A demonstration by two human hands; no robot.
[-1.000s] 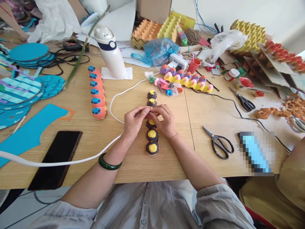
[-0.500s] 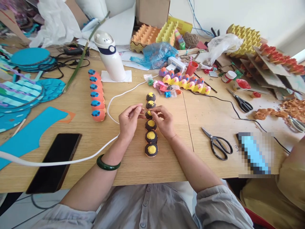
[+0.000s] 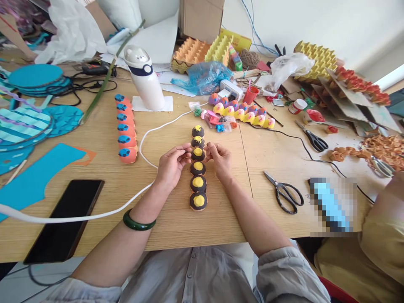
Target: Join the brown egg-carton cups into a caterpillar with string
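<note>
The black row is flanked by the left hand and right hand, fingers curled; whether anything is held cannot be told

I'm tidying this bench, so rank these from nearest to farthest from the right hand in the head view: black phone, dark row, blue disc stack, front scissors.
1. Dark row: just left of the right hand.
2. Front scissors: to its right.
3. Black phone: left, front edge.
4. Blue disc stack: far left, back.
</note>
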